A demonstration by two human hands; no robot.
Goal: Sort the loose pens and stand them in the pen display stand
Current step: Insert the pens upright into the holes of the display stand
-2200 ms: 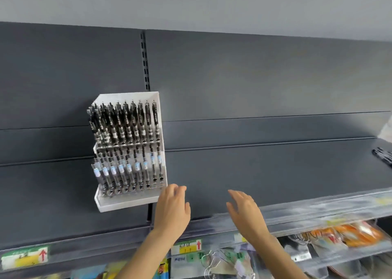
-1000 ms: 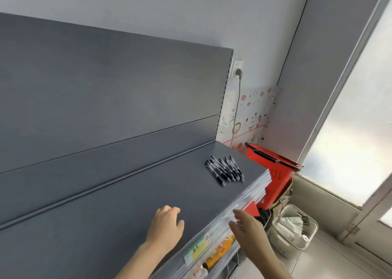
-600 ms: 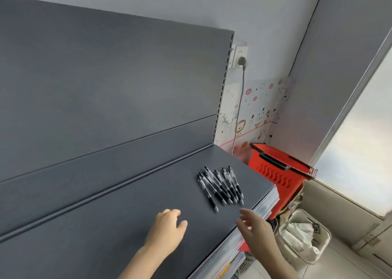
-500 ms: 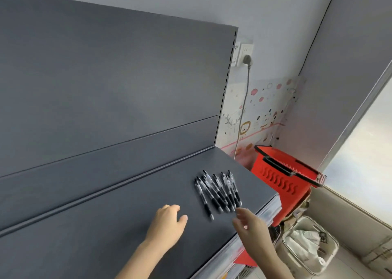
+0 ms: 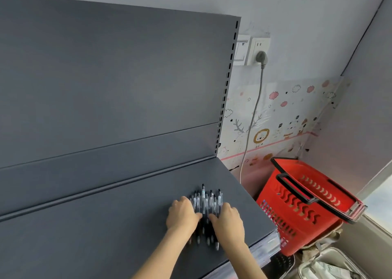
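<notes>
In the lower middle of the frame the left hand (image 5: 182, 214) lay against the left flank of the pens (image 5: 206, 201), fingers (image 5: 184, 202) curled in close together, thumb across them. The pens lay bunched on the grey shelf (image 5: 106, 215), long axes running up the frame, their ends reaching beyond both hands. The right hand (image 5: 228, 220) mirrored this on the right flank, equally near. The display stand was out of view.
</notes>
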